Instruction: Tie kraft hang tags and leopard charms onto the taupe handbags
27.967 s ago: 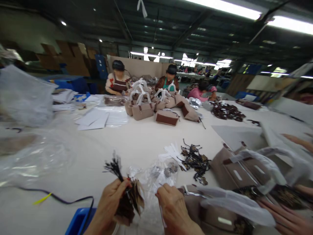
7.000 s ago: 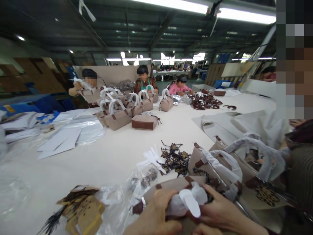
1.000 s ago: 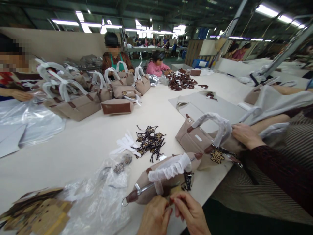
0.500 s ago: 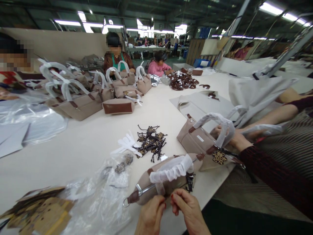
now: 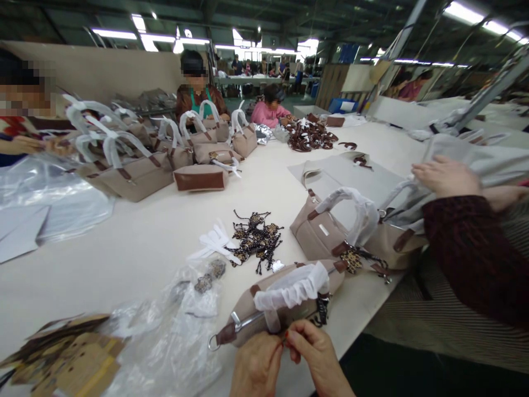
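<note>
Close to the table's front edge lies a taupe handbag (image 5: 243,307) with brown trim, a silver zip and a handle wrapped in white paper (image 5: 291,289). My left hand (image 5: 258,361) and my right hand (image 5: 309,344) meet at its near side, fingers pinched together. Whatever is between the fingertips is too small to make out. A black braided cord charm (image 5: 322,309) hangs at the bag's right side, just beyond my right hand. Past the bag is a pile of leopard-print charms with black cords (image 5: 258,240), beside white paper strips (image 5: 215,240).
Clear plastic bags (image 5: 169,331) and brown cards (image 5: 78,358) lie on my left. To the right, another handbag (image 5: 316,229) stands near a co-worker's sleeve (image 5: 475,259). Finished-looking handbags (image 5: 136,176) and a heap of brown straps (image 5: 309,135) occupy the far side.
My hands have drawn closer together at the bag's near side. The co-worker on the right has let go of the handbag there and reached up to the grey sheet; that bag has shifted left.
</note>
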{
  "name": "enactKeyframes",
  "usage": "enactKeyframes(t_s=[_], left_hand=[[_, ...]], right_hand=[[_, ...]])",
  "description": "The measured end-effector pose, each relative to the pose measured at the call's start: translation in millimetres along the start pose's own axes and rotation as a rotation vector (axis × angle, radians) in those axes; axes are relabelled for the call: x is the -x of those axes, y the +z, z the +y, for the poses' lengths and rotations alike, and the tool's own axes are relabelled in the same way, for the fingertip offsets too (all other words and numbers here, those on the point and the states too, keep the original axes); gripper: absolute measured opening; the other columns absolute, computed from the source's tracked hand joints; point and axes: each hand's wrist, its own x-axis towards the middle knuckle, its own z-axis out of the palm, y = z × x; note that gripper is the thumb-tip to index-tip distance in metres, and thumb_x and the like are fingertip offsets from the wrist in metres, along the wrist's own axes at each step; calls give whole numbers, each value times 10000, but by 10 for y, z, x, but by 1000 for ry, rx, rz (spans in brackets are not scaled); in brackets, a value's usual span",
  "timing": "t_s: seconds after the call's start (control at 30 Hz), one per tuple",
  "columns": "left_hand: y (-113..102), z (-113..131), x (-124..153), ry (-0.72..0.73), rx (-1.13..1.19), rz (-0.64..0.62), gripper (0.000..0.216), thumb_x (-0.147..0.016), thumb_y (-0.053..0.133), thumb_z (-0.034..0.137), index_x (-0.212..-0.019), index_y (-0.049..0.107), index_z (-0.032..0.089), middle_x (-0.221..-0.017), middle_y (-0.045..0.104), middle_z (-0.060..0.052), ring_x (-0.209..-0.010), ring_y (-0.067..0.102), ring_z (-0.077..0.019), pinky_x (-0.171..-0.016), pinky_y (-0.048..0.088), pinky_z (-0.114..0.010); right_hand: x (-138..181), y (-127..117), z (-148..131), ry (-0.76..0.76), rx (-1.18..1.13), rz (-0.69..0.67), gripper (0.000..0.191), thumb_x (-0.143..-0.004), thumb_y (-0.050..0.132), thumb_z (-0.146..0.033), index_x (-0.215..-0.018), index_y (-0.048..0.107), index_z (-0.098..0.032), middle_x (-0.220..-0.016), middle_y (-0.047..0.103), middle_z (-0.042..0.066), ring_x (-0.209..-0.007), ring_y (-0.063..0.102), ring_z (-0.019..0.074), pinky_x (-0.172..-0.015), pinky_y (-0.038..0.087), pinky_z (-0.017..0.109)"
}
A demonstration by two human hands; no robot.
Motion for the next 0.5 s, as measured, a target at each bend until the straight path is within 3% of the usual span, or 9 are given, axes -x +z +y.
enactKeyframes(t_s=[0.3, 0.4, 0.5], left_hand=[[32, -58, 6, 102, -125, 38, 369, -905, 268, 207, -663, 546, 198, -548, 565, 0, -506, 566, -131, -483, 412, -223], [5, -97, 6, 142, -148, -26, 343, -905, 271, 190, -695, 542, 195, -572, 579, -5, -528, 582, -128, -497, 435, -208], [-29, -129, 2, 131, -131, -118, 286, -897, 306, 179, -722, 531, 196, -599, 602, -3, -552, 601, -123, -512, 446, -195]], right_hand=[[-43, -71, 59, -132, 375, -72, 270, -751, 570, -411, -641, 540, -166, -538, 462, -44, -503, 439, 93, -505, 341, 218], [-49, -63, 24, -157, 447, -96, 258, -742, 548, -394, -615, 528, -170, -539, 458, -36, -500, 439, 98, -505, 341, 224], [-53, -27, -5, -69, 352, -110, 288, -693, 567, -437, -588, 498, -177, -500, 432, -48, -441, 409, 86, -455, 323, 216]])
